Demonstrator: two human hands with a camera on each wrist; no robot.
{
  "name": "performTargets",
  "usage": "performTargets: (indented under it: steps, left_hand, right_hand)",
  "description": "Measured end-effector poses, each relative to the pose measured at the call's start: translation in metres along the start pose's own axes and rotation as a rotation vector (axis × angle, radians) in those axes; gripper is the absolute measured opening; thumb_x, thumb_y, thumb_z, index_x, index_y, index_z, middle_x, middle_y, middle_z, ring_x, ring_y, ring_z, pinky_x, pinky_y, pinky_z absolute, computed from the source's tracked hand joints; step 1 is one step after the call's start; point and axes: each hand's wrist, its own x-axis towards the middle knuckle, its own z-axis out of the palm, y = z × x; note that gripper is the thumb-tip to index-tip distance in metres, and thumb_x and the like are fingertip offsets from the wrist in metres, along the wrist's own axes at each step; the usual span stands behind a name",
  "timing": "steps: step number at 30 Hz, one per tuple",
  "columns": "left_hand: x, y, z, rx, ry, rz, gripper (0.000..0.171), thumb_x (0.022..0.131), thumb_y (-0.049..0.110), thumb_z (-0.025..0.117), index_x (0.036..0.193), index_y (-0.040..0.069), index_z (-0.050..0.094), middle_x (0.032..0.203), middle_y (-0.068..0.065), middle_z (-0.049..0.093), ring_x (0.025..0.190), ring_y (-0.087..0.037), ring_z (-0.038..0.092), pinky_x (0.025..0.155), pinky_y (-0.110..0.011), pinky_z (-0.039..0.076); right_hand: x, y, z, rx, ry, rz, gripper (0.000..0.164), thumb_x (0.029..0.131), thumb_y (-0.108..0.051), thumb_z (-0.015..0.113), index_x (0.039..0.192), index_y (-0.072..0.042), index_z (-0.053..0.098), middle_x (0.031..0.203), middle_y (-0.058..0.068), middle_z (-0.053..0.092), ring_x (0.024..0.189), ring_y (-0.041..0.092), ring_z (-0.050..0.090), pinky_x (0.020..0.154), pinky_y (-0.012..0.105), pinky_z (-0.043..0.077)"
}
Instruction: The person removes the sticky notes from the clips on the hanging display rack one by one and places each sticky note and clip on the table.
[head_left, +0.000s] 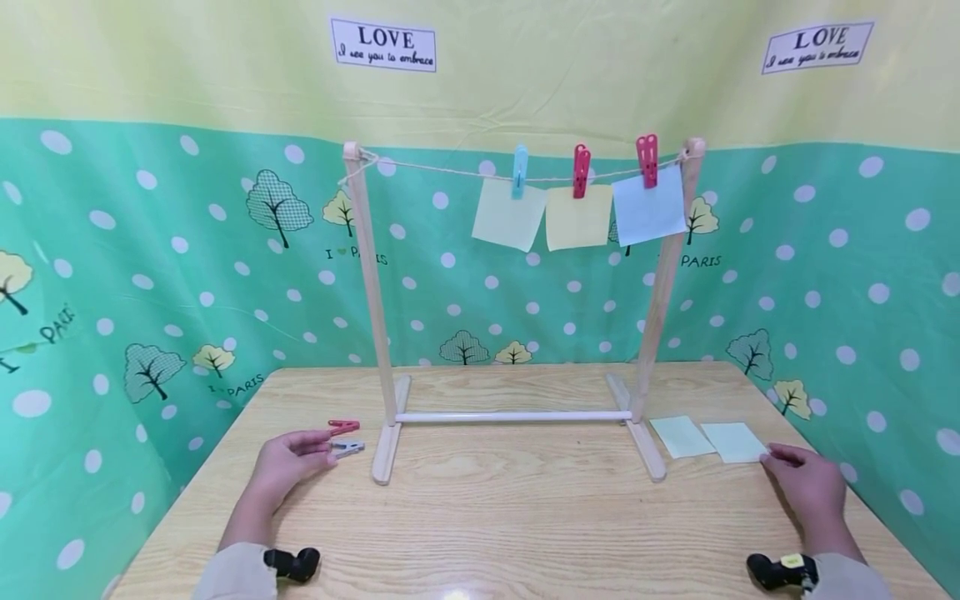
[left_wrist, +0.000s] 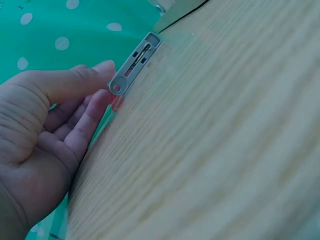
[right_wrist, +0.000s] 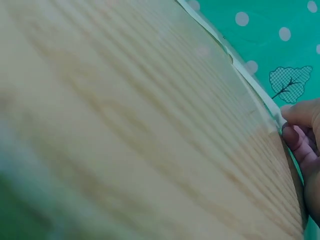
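On the table's left, my left hand [head_left: 288,462] pinches the near end of a grey-blue clothespin [head_left: 347,449] between thumb and fingertips. The clothespin's spring side shows in the left wrist view, and a red clothespin [head_left: 343,427] lies just beyond it. Over on the right, my right hand [head_left: 808,487] grips the corner of a pale green paper square [head_left: 735,442] with thumb and fingers. Another pale square [head_left: 681,437] lies beside that one. Seen edge-on in the right wrist view, the paper [right_wrist: 260,90] runs from the fingertips along the table's edge.
A wooden stand [head_left: 372,292] with a white crossbar [head_left: 510,416] stands mid-table. From its string [head_left: 435,169] hang a pale green [head_left: 508,218], a yellow [head_left: 579,221] and a blue paper square [head_left: 649,212], clipped by one blue and two red clothespins. Patterned cloth surrounds the table.
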Motion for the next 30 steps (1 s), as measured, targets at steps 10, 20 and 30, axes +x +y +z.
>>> performTargets:
  steps: [10, 20, 30]
  left_hand:
    - [-0.005, 0.023, -0.015, 0.004, 0.004, 0.029, 0.059, 0.083, 0.029, 0.080, 0.133, 0.005, 0.059, 0.125, -0.015, 0.064, 0.115, -0.022, 0.060, 0.082, -0.011, 0.045]
    - [-0.009, 0.050, -0.015, -0.009, 0.007, 0.114, 0.062, 0.082, 0.034, 0.080, 0.132, 0.002, 0.058, 0.127, -0.018, 0.062, 0.109, -0.018, 0.062, 0.083, -0.010, 0.045]
    - [-0.014, 0.072, -0.011, -0.117, -0.034, 0.203, 0.057, 0.083, 0.026, 0.080, 0.130, 0.001, 0.058, 0.114, -0.012, 0.066, 0.093, -0.009, 0.068, 0.083, -0.014, 0.050]
  right_hand:
    - [-0.009, -0.020, -0.011, 0.117, 0.027, -0.014, 0.055, 0.095, -0.032, 0.063, 0.138, -0.001, 0.051, 0.124, 0.016, 0.058, 0.098, 0.018, 0.056, 0.066, 0.017, 0.053]
    - [-0.021, -0.048, -0.017, 0.220, 0.008, -0.161, 0.060, 0.090, -0.041, 0.069, 0.134, -0.002, 0.057, 0.089, -0.027, 0.053, 0.080, -0.009, 0.049, 0.061, 0.011, 0.049]
    - [-0.040, -0.086, -0.017, 0.297, 0.004, -0.365, 0.047, 0.090, -0.028, 0.072, 0.130, -0.005, 0.061, 0.100, -0.028, 0.056, 0.084, -0.012, 0.055, 0.069, 0.004, 0.047]
